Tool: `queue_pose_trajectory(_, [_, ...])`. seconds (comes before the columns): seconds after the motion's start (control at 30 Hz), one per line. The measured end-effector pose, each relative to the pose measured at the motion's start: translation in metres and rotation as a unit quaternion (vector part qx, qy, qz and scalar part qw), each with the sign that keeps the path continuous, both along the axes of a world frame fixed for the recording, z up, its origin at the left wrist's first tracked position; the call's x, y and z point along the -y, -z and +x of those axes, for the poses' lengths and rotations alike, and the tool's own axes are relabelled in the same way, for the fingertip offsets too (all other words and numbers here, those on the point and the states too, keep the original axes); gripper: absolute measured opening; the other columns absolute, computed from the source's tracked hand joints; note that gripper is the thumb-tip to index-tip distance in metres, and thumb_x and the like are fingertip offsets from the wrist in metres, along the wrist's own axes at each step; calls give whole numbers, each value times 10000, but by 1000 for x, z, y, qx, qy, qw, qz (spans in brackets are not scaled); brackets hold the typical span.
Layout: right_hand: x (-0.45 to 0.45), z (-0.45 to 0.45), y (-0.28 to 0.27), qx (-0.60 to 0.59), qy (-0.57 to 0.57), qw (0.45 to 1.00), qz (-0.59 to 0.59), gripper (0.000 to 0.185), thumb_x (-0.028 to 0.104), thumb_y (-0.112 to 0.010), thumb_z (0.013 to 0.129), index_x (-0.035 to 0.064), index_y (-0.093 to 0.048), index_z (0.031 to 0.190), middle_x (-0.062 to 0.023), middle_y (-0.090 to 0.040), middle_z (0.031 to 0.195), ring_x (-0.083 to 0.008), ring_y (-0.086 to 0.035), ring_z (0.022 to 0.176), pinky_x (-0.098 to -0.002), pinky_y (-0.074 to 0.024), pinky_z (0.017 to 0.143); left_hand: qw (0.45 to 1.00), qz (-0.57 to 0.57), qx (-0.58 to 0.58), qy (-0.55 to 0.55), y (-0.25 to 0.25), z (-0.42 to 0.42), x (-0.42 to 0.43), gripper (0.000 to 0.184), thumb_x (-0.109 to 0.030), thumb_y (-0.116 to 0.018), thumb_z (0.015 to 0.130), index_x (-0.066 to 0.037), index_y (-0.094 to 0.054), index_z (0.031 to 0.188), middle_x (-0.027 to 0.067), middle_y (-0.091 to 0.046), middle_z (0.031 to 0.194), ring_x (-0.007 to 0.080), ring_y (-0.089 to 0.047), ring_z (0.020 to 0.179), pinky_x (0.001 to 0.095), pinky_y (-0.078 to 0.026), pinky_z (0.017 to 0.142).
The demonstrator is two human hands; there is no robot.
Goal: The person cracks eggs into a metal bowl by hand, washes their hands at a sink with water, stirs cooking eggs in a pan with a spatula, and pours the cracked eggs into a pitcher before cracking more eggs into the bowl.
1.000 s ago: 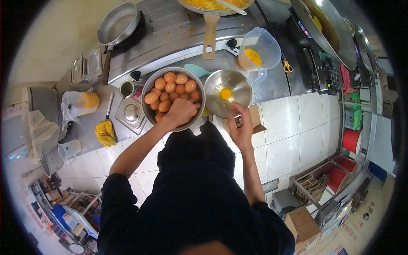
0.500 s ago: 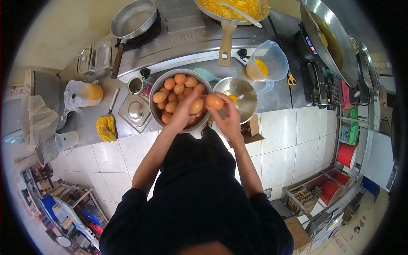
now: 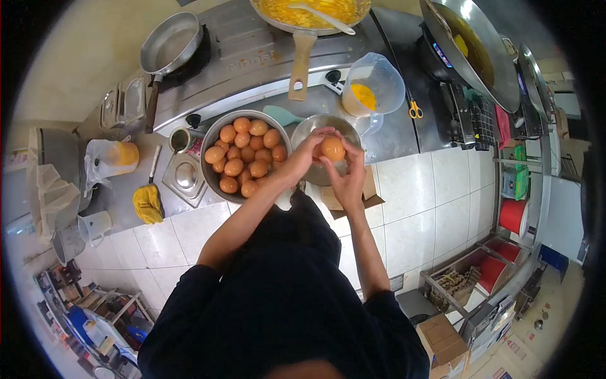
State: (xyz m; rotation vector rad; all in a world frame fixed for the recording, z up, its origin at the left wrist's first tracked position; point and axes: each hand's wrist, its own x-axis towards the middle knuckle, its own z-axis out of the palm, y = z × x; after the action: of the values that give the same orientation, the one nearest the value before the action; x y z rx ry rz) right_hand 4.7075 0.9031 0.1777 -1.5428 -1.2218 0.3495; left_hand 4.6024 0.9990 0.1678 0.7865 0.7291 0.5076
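Over the small metal bowl (image 3: 302, 134), my left hand (image 3: 307, 158) and my right hand (image 3: 348, 184) close around a brown egg (image 3: 332, 148). The left fingers curl over its top and left side; the right fingers and thumb grip it from the right and below. Whether the left palm hides a second egg, I cannot tell. My hands cover much of the small bowl's inside. Left of them, a large metal pot (image 3: 208, 174) holds several brown eggs (image 3: 233, 167), under my left forearm's edge.
Behind the bowl stand a clear jug (image 3: 386, 88) with yellow liquid and a teal spatula (image 3: 278, 115). A pan (image 3: 302, 63) of yellow food and an uncovered pan (image 3: 167, 47) sit on the stove. Scissors (image 3: 415, 110), a yellow cloth (image 3: 148, 204) and a lidded container (image 3: 186, 177) lie on the counter.
My hands have moved right, from the edge of the egg pot to above the small bowl, bringing the egg along. The camera view has shifted, so the counter appears farther left.
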Motion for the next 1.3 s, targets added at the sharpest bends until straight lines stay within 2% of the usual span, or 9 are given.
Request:
queue_pose_trajectory(0.07, [-8, 9, -8, -266, -15, 964, -22, 534, 41, -774, 813, -3, -509, 1274, -140, -586, 1285, -217, -581, 1180, -337, -498, 966, 994, 86, -8, 74, -6, -7, -15, 450, -392, -438, 1008, -118, -518, 1356, 40, -604, 1229, 104, -559, 1089, 255, -453, 782])
queue_pose_trajectory(0.17, [-10, 36, -1, -345, -117, 925, -110, 567, 33, -763, 818, 16, -501, 1320, -105, -578, 1304, -178, -590, 1152, -312, -511, 942, 952, 235, -67, 181, -12, -17, -36, 466, -378, -596, 948, -91, -559, 1313, 39, -606, 1245, 147, -555, 1145, 305, -463, 902])
queue_pose_trajectory(0.23, [-11, 43, 0, -296, -126, 940, -116, 541, 6, -735, 829, 27, -511, 1321, -114, -596, 1275, -183, -594, 1142, -319, -504, 952, 943, 276, -73, 170, -3, -16, -46, 491, -369, -713, 870, -74, -612, 1249, 66, -611, 1259, 208, -581, 1137, 343, -460, 954])
queue_pose_trajectory(0.5, [-23, 64, 17, -18, -153, 980, -123, 476, -26, -759, 736, 80, -639, 1184, -120, -653, 1124, -259, -661, 995, -318, -553, 824, 651, 663, -239, 284, -1, -13, -79, 502, -490, -717, 791, -133, -670, 1140, 118, -640, 1079, 345, -641, 963, 412, -526, 802])
queue_pose_trajectory(0.73, [-22, 66, 26, 91, -85, 990, -70, 528, -26, -748, 727, 97, -625, 1225, -137, -634, 1140, -313, -626, 1043, -363, -529, 877, 663, 629, -290, 283, 2, -6, -83, 512, -482, -733, 778, -144, -659, 1156, 121, -639, 1143, 332, -638, 1002, 419, -510, 847])
queue_pose_trajectory(0.8, [-21, 56, 13, 59, -57, 994, -66, 535, -26, -745, 729, 91, -614, 1234, -141, -626, 1153, -317, -612, 1076, -370, -514, 907, 754, 593, -210, 191, -1, 2, -72, 533, -557, -719, 766, -147, -674, 1104, 112, -666, 1042, 346, -638, 961, 433, -512, 799])
queue_pose_trajectory(1.03, [61, 48, 42, 46, 117, 991, -42, 624, -2, -773, 733, 48, -533, 1306, -170, -579, 1192, -359, -561, 1122, -405, -465, 959, 837, 465, -220, 187, -57, -34, -27, 448, -452, -725, 824, -95, -678, 1089, 110, -690, 1054, 317, -642, 1002, 367, -504, 854])
queue_pose_trajectory(1.2, [160, 82, 115, 77, 151, 932, -320, 1007, 123, -810, 764, 98, -170, 1541, -270, -465, 1323, -422, -398, 1291, -480, -397, 1043, 732, 514, -435, 105, -19, -118, -22, 303, -376, -694, 847, -158, -710, 1056, 106, -682, 995, 315, -664, 907, 410, -523, 796])
queue_pose_trajectory(1.3, [176, 97, 106, 75, 232, 919, -310, 831, 117, -741, 840, 105, -262, 1519, -270, -454, 1352, -407, -464, 1240, -463, -439, 1007, 685, 559, -442, 151, 4, -132, -29, 300, -346, -713, 809, -163, -712, 1047, 110, -666, 978, 312, -664, 879, 420, -524, 762])
